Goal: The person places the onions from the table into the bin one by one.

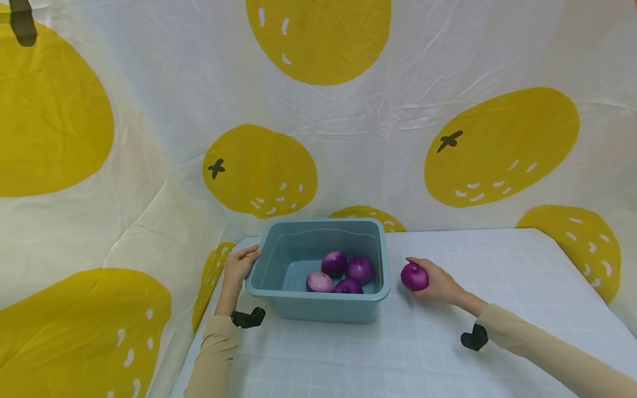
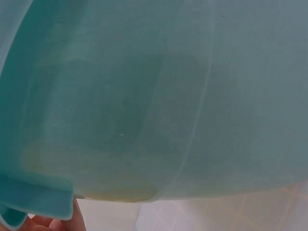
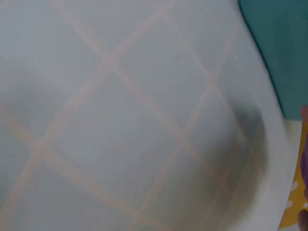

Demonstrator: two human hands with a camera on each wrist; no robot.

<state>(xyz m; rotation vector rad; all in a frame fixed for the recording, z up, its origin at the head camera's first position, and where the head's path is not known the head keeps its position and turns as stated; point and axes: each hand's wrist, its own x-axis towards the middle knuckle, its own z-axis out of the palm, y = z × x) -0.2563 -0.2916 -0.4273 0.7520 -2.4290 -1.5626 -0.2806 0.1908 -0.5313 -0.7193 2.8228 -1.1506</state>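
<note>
A blue-green plastic basin (image 1: 323, 308) stands on the table in the head view, with several purple onions inside. One of these, a paler onion (image 1: 320, 282), lies at the front left of the group. My left hand (image 1: 239, 270) grips the basin's left rim; in the left wrist view its fingers (image 2: 67, 222) show under the rim's edge. Just right of the basin, my right hand (image 1: 440, 283) holds a purple onion (image 1: 414, 277) between thumb and fingers. Only a sliver of that onion (image 3: 304, 166) enters the right wrist view.
A pale checked cloth (image 1: 448, 342) covers the table. Behind and to the left hangs a white curtain (image 1: 358, 149) printed with large yellow fruit. The table's back edge runs close behind the basin.
</note>
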